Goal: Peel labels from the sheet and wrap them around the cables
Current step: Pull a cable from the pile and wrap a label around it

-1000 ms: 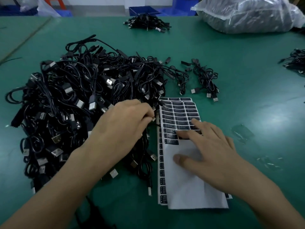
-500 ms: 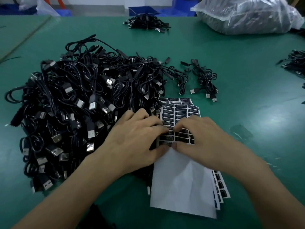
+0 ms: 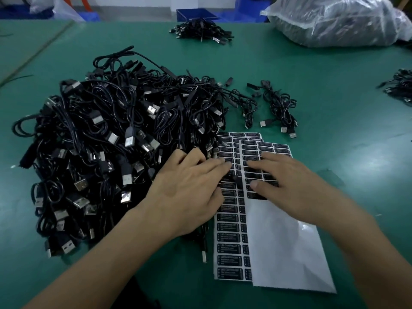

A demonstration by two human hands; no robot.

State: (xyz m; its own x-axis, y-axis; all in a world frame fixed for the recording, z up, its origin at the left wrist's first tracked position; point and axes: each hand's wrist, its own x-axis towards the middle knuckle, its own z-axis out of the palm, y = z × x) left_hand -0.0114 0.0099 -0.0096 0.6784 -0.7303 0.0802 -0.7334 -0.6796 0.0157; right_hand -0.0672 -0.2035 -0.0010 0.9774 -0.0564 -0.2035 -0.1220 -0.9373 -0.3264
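Black-labelled white sheets lie beside the black USB cable heap; I see left hand and right hand flat on them, gripping nothing.

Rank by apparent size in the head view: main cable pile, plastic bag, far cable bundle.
1. main cable pile
2. plastic bag, farther away and cropped; true size unsure
3. far cable bundle

Green worktop, cluttered back edge, soft even light

Most of the view is filled by a matte green worktop, with a thin seam seen running diagonally at the far left. Behind it, a blue crate is parked against a pale strip of wall or floor. An orange stool is cut off up top, and a big clear plastic bag is slumped at the far right.
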